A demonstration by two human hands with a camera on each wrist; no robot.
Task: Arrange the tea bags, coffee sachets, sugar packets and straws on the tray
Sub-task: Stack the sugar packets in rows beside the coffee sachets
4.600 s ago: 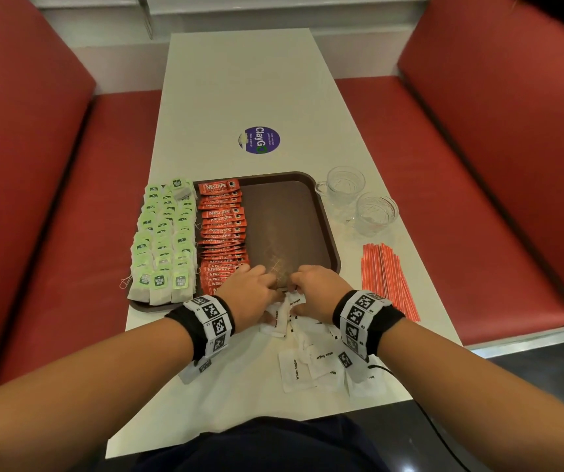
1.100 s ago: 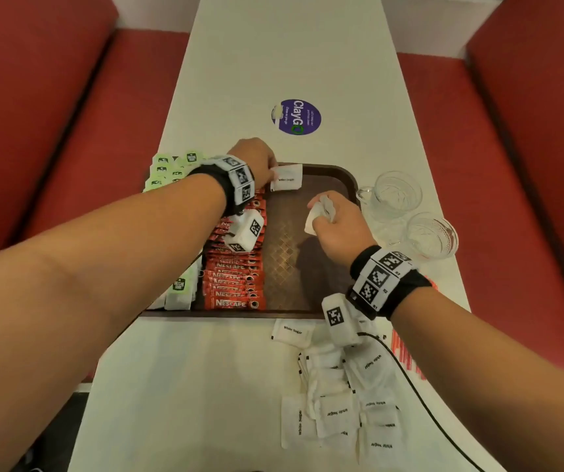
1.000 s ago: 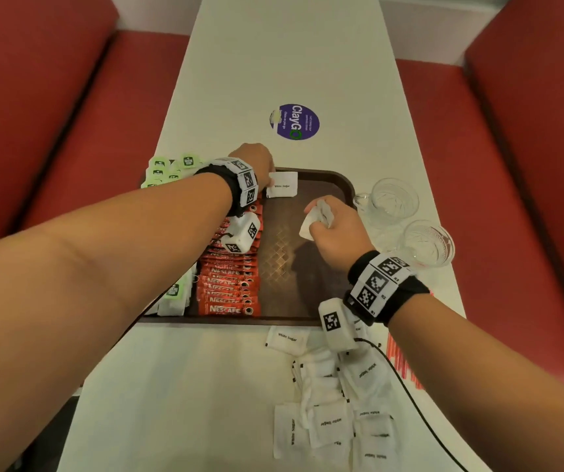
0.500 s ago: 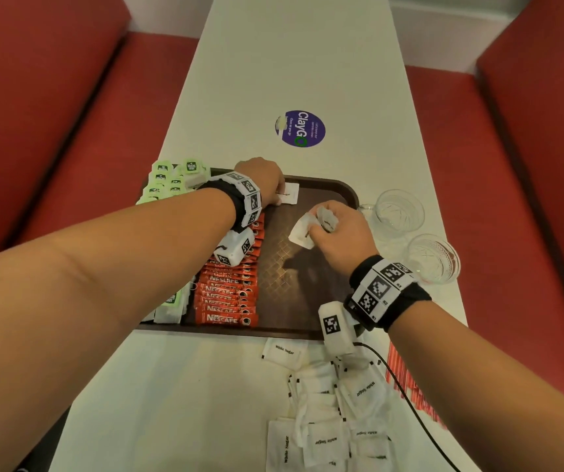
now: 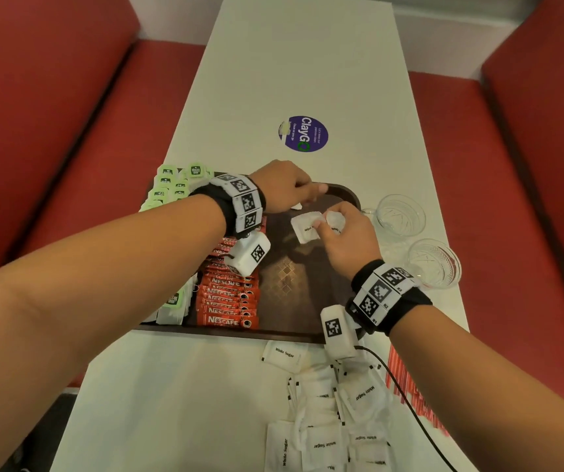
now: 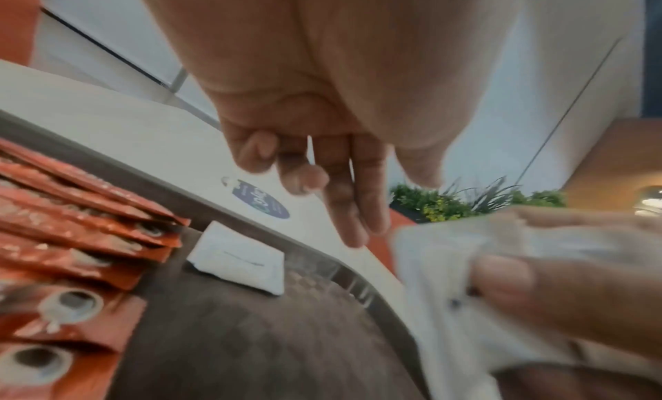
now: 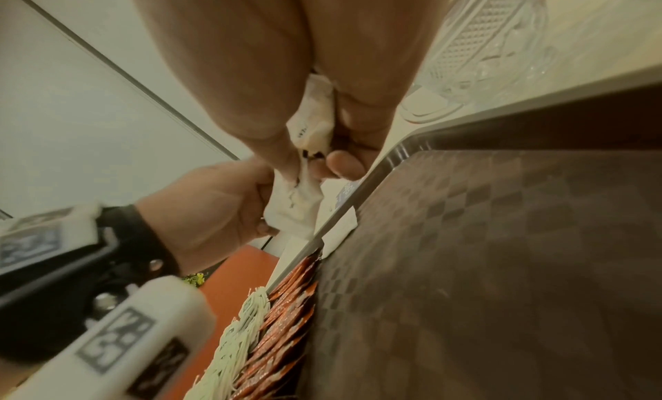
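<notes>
A brown tray holds green-tagged tea bags on the left and a column of red coffee sachets beside them. One white sugar packet lies flat at the tray's far end. My right hand hovers over the far part of the tray and grips a few sugar packets, one pushed out under the thumb. My left hand hangs just beside that packet with loose fingers and holds nothing. More sugar packets lie heaped on the table near me. Red straws show under my right forearm.
Two glass cups stand just right of the tray. A purple round sticker marks the white table beyond the tray. Red bench seats run along both sides.
My left hand let go of the sugar packet laid at the tray's far end and drew toward my right hand. The right hand moved forward and fanned a packet out.
</notes>
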